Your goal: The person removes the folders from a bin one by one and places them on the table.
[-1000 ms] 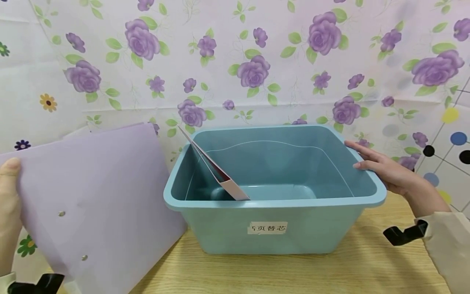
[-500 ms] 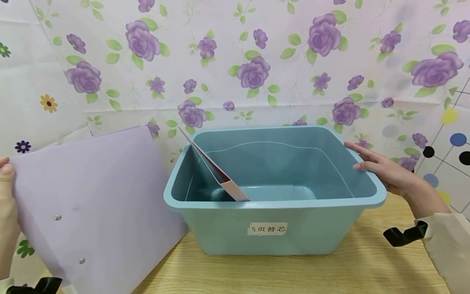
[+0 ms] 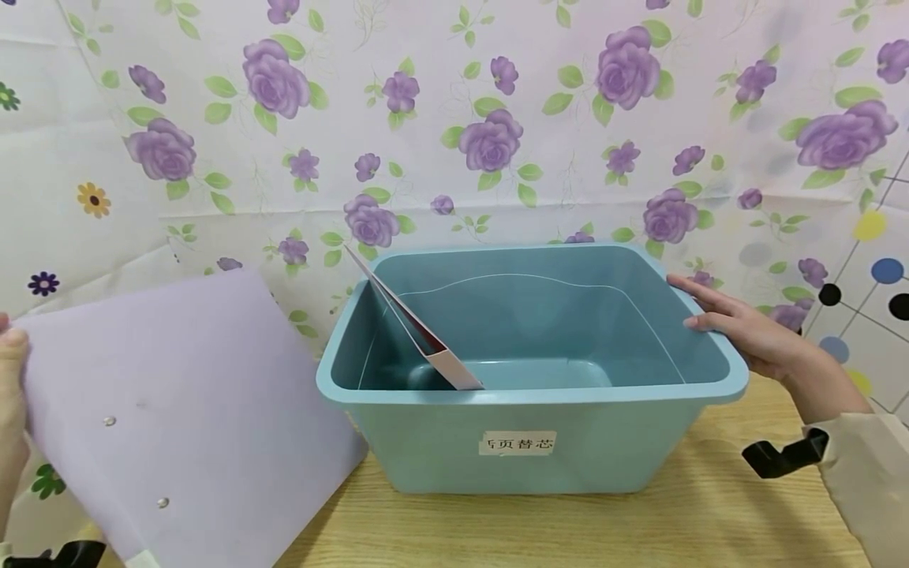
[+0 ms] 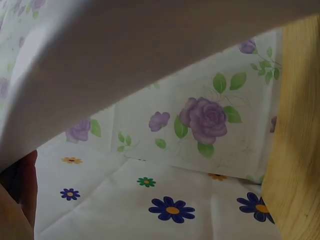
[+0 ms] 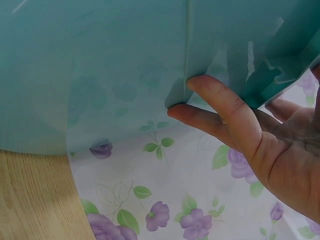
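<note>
My left hand [image 3: 10, 394] grips a lilac binder [image 3: 192, 394] by its left edge, thumb on the front face. Two metal rivets show on the cover, and the binder leans tilted beside a blue-green plastic tub [image 3: 525, 446]. In the left wrist view the pale underside of the binder [image 4: 125, 60] spans the top, with part of my hand [image 4: 27, 192] at lower left. My right hand [image 3: 746, 327] holds the tub's right rim, thumb on top. Fingertips [image 5: 202, 85] touch the outer wall in the right wrist view. A thin pink folder [image 3: 450, 367] stands tilted inside the tub.
A white paper label [image 3: 517, 442] with printed characters is stuck on the tub's front. The tub stands on a wooden table [image 3: 540, 528]. Behind hangs a flowered cloth [image 3: 440, 95], close to the tub's back rim.
The binder has tipped lower and further back, its top edge dropping in view. My left hand has shifted slightly left. The right hand and the tub stay in place.
</note>
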`<state>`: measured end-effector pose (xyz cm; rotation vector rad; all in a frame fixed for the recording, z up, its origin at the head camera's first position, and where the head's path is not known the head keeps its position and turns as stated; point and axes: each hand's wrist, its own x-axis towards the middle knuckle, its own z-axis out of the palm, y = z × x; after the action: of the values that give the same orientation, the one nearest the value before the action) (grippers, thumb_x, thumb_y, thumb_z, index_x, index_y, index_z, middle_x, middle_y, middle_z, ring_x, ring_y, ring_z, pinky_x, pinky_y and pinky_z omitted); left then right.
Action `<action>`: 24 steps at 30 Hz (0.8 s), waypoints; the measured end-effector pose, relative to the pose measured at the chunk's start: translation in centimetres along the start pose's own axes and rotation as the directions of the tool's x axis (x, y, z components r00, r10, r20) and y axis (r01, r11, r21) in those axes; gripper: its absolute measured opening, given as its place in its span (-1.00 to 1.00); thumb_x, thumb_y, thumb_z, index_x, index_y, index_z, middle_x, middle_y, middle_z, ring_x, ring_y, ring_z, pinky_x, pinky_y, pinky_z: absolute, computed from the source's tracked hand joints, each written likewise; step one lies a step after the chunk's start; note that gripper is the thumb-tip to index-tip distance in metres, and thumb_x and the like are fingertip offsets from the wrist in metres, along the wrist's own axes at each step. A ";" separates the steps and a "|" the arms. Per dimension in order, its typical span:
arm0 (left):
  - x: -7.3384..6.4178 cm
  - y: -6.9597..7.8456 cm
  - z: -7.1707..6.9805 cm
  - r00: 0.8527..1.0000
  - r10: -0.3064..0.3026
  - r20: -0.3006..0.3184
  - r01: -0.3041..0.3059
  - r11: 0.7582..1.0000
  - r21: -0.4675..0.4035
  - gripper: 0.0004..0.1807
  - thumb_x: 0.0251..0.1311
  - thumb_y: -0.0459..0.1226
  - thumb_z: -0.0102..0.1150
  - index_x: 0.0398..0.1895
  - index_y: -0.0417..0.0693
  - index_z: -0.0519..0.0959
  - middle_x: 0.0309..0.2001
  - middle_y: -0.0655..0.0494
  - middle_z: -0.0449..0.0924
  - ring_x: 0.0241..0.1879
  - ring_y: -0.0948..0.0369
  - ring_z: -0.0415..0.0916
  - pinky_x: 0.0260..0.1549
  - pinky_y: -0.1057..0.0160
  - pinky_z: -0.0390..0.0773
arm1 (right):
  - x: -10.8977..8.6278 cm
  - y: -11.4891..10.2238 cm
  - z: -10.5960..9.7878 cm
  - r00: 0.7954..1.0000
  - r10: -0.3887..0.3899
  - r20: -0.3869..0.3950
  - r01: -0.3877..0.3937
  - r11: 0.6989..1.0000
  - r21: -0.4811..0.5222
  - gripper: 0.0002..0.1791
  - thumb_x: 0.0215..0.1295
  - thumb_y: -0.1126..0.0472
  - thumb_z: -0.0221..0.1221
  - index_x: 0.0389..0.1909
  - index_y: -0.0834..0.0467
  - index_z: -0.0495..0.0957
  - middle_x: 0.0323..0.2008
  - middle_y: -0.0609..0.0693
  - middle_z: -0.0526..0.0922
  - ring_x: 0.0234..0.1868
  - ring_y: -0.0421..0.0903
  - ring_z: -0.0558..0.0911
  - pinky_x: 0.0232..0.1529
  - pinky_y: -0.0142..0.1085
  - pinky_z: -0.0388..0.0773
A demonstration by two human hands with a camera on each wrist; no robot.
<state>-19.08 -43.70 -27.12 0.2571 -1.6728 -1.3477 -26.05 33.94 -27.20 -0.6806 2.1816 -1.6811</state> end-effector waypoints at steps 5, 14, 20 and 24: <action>-0.7 1.4 0.0 0.991 -0.127 0.031 0.123 0.987 0.106 -0.51 0.18 -0.22 0.12 0.21 0.14 0.35 0.06 0.34 0.33 -0.28 0.52 0.38 -0.56 0.68 0.39 | 0.0 0.0 0.0 1.000 0.004 0.002 -0.004 1.000 0.006 -0.30 0.43 0.29 -0.23 0.42 -0.20 -0.33 0.21 -0.17 0.01 -0.06 -0.09 0.58 -0.32 -0.06 0.58; 4.2 -7.8 -4.0 0.902 -0.144 0.407 0.034 0.963 0.266 -0.10 0.04 -0.36 0.26 0.37 0.39 0.03 -0.19 0.57 0.27 -0.47 0.65 0.44 -0.61 0.53 0.49 | 0.0 0.1 0.0 1.000 0.010 -0.007 -0.010 1.000 -0.008 -0.30 0.43 0.28 -0.23 0.42 -0.22 -0.32 0.24 -0.11 -0.02 -0.06 -0.09 0.57 -0.33 -0.06 0.58; 3.2 -5.8 -3.8 0.853 -0.153 0.499 -0.037 0.936 0.349 -0.12 0.11 -0.32 0.20 0.39 0.40 -0.05 0.05 0.28 0.30 -0.43 0.72 0.36 -0.59 0.52 0.50 | 0.0 0.1 0.0 1.000 0.018 -0.010 -0.018 1.000 -0.006 -0.30 0.43 0.27 -0.23 0.41 -0.23 -0.33 0.23 -0.12 -0.01 -0.07 -0.07 0.58 -0.33 -0.05 0.58; 0.3 -1.0 -2.5 0.839 -0.166 0.519 -0.067 0.914 0.401 -0.15 0.17 -0.30 0.14 0.41 0.35 -0.11 0.13 0.16 0.30 -0.44 0.75 0.30 -0.60 0.57 0.46 | 0.0 0.0 0.1 1.000 0.016 -0.012 -0.016 1.000 -0.007 -0.30 0.43 0.28 -0.23 0.42 -0.22 -0.33 0.21 -0.17 0.02 -0.07 -0.08 0.58 -0.33 -0.05 0.58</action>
<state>-17.78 -45.90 -27.92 0.1599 -2.4526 -1.1569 -26.04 33.89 -27.27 -0.6551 2.1959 -1.6742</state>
